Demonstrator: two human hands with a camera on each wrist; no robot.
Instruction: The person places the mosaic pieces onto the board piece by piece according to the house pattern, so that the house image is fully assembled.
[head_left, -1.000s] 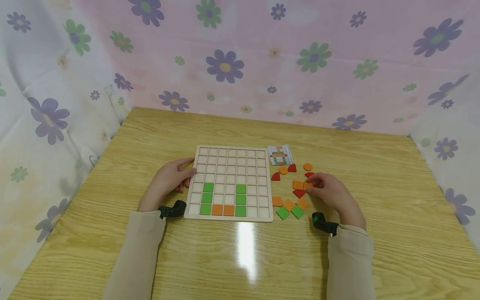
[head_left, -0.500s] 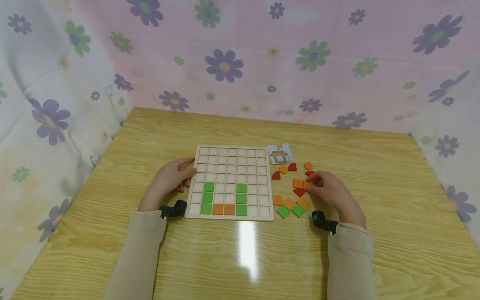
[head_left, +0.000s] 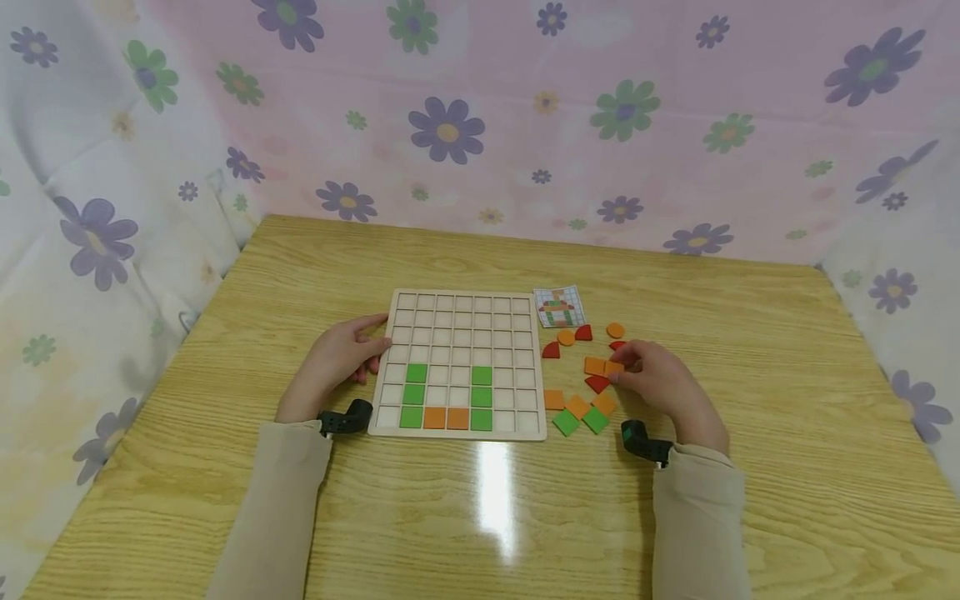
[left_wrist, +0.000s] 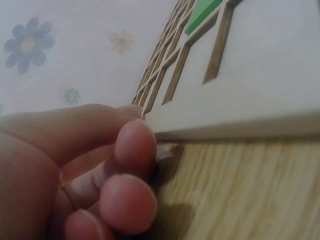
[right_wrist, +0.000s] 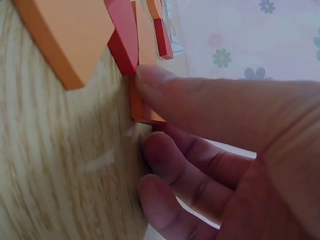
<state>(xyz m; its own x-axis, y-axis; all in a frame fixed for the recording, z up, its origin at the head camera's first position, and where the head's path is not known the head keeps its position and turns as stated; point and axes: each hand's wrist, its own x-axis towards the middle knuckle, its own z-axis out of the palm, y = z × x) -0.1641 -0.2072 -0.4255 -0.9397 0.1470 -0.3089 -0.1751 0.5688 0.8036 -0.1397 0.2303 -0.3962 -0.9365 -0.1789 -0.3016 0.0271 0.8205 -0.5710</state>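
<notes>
Head view: a wooden grid board (head_left: 462, 333) lies at the centre of the table (head_left: 750, 333). In its lower rows sit six green squares (head_left: 416, 373), three stacked in a column on the left and three on the right, with two orange squares (head_left: 446, 417) between them in the bottom row. The left hand (head_left: 337, 360) rests at the board's left edge, fingertips touching the frame, fingers lightly bent and holding nothing. Right of the board, the right hand (head_left: 660, 379) pinches a small orange square tile (head_left: 615, 367) between thumb and fingers, in the middle of the loose pieces. Around it lie four more orange squares, two orange discs, two green squares (head_left: 581, 422) at the lower end, and four red curved pieces. One pattern card (head_left: 558, 307) lies at the board's upper right corner.

Left wrist view: fingers (left_wrist: 132, 145) press against the board's pale edge in the lower left; one green tile (left_wrist: 202, 12) shows at the top.

Right wrist view: the thumb (right_wrist: 200, 100) and fingers close narrowly on the orange tile's edge (right_wrist: 142, 112) at centre; another orange piece (right_wrist: 70, 30) fills the upper left, two red pieces (right_wrist: 125, 35) beside it.
</notes>
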